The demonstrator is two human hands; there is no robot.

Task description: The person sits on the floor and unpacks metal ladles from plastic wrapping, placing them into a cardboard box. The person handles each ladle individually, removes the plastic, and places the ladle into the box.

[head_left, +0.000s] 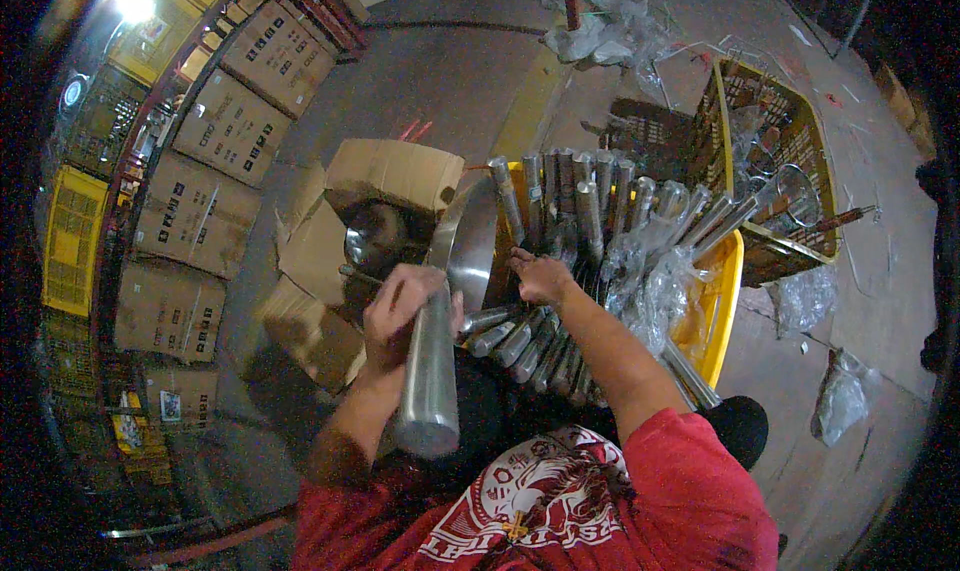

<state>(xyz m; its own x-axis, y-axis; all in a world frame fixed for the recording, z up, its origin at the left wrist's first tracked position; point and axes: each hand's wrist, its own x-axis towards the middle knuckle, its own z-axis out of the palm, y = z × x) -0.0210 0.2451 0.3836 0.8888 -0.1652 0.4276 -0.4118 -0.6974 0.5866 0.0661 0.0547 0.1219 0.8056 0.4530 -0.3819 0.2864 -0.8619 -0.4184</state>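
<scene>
My left hand (pixel 398 311) is closed on a steel pan, near where its thick round handle (pixel 430 381) begins. The handle points toward my body, and the shiny curved pan body (pixel 472 241) stands tilted on edge. My right hand (pixel 543 277) is just right of the pan, fingers curled; whatever is in its fingertips cannot be made out. Around it, several similar metal handles (pixel 588 216) stick out of a yellow tub (pixel 722 306), some wrapped in clear plastic (pixel 640 291). Left of the pan, an open cardboard box (pixel 395 171) holds dark, shiny round metal pieces (pixel 375 236).
Stacked cardboard cartons (pixel 195 211) line the left side, beside yellow plastic crates (pixel 75 241). At the right, an olive-yellow mesh crate (pixel 715 136) contains wire pieces and plastic. Loose plastic bags (pixel 840 396) and scraps lie on the floor.
</scene>
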